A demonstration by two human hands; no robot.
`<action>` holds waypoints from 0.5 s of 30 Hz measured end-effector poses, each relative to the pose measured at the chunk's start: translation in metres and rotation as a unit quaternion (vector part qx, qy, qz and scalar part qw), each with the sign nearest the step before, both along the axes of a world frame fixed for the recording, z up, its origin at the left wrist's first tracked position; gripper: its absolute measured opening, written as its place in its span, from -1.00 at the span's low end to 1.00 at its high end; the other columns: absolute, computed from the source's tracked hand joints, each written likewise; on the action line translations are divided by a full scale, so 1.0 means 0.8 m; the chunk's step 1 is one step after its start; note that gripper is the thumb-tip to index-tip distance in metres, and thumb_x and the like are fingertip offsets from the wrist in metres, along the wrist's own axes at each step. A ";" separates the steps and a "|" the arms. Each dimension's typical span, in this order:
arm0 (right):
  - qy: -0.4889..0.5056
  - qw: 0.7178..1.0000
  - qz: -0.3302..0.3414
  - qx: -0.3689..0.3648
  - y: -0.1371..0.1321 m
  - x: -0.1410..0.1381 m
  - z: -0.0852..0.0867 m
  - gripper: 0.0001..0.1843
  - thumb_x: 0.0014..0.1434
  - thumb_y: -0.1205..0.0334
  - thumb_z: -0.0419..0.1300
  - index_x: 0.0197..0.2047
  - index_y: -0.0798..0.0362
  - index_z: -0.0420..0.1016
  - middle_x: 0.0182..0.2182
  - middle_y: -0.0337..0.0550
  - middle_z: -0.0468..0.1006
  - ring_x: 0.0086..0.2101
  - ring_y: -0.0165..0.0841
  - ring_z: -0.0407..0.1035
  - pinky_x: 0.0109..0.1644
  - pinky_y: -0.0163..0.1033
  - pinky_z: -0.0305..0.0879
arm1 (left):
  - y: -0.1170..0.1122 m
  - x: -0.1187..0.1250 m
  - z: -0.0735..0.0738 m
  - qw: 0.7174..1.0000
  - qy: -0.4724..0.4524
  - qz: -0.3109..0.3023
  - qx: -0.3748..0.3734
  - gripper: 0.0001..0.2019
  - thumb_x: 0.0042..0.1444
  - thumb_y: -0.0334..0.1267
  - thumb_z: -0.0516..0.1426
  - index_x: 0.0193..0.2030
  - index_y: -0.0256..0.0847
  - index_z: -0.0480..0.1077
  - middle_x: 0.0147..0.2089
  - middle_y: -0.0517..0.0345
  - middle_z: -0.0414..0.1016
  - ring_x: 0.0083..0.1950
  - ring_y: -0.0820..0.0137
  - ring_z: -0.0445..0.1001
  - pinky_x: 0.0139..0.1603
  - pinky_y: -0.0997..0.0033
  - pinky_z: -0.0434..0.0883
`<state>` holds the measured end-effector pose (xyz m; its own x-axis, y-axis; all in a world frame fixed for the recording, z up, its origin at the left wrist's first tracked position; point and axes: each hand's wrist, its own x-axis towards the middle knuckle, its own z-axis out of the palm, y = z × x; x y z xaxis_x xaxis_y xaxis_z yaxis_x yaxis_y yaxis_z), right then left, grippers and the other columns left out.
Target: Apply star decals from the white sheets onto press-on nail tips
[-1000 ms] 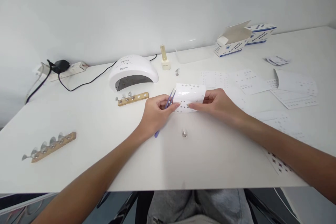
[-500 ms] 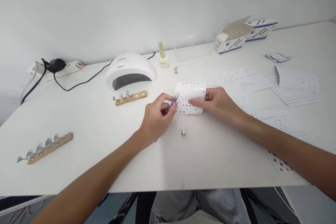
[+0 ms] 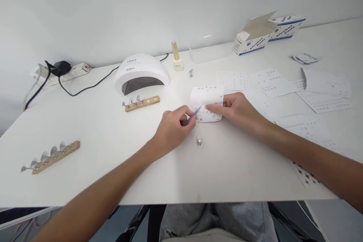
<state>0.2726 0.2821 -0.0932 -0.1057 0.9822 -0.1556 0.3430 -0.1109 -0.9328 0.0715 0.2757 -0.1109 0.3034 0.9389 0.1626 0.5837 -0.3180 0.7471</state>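
Between the thumb and fingers of my left hand [image 3: 176, 127] is a pair of purple tweezers [image 3: 191, 116], its tips over a white sticker sheet [image 3: 207, 92]. Silver star stickers run in rows across that sheet, which curves slightly. My right hand [image 3: 236, 109] pinches the sheet's right side, thumb on top and the other fingers behind it. Just below the sheet, a small nail tip on a stand [image 3: 199, 142] with a light star shape sits on the white table [image 3: 221, 166].
A white nail lamp [image 3: 141, 70], a polish bottle [image 3: 177, 60] and another nail tip [image 3: 191, 73] stand further back. Wooden strips [image 3: 146, 103] hold nail tips on the left. Sticker sheets [image 3: 323, 100] spread on the right, below alcohol pad boxes [image 3: 252, 41].
My left hand has shifted right, bringing the tweezers' tips from the sheet's left edge to over its middle, near my right thumb. My right hand keeps its hold on the sheet.
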 end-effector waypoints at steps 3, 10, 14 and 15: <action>-0.014 1.000 -0.001 0.002 0.000 0.000 0.000 -0.44 0.04 0.08 0.28 -0.65 0.01 -0.07 -0.67 -0.39 -0.06 -0.66 -0.57 -0.14 -0.62 -0.32 -0.24 | 0.000 0.000 0.001 1.000 0.001 0.000 -0.005 -0.82 0.14 -0.21 0.11 -0.45 -0.18 0.28 -0.69 0.40 0.01 -0.62 0.58 -0.06 -0.56 0.51 0.01; -0.029 0.999 -0.008 0.025 0.002 0.000 -0.002 -0.39 0.03 0.09 0.30 -0.65 0.00 -0.13 -0.68 -0.40 -0.11 -0.65 -0.58 -0.21 -0.62 -0.32 -0.26 | 0.001 -0.001 0.000 1.000 0.002 0.000 -0.002 -0.81 0.14 -0.21 0.12 -0.46 -0.18 0.28 -0.69 0.39 0.02 -0.62 0.58 -0.06 -0.55 0.51 0.02; -0.041 0.999 -0.011 0.021 0.002 0.000 -0.001 -0.38 0.03 0.10 0.29 -0.65 -0.01 -0.15 -0.68 -0.40 -0.11 -0.65 -0.58 -0.20 -0.62 -0.32 -0.27 | 0.001 -0.001 0.001 1.000 0.005 -0.003 -0.003 -0.83 0.15 -0.22 0.11 -0.45 -0.18 0.28 -0.69 0.40 0.01 -0.61 0.58 -0.06 -0.54 0.51 0.01; -0.044 0.999 -0.010 0.019 0.002 0.000 -0.001 -0.38 0.03 0.09 0.29 -0.65 -0.01 -0.15 -0.68 -0.39 -0.11 -0.65 -0.58 -0.20 -0.61 -0.32 -0.27 | 0.001 -0.001 0.002 1.000 0.005 -0.003 -0.003 -0.83 0.15 -0.22 0.11 -0.44 -0.18 0.29 -0.69 0.40 0.01 -0.61 0.58 -0.06 -0.54 0.50 0.01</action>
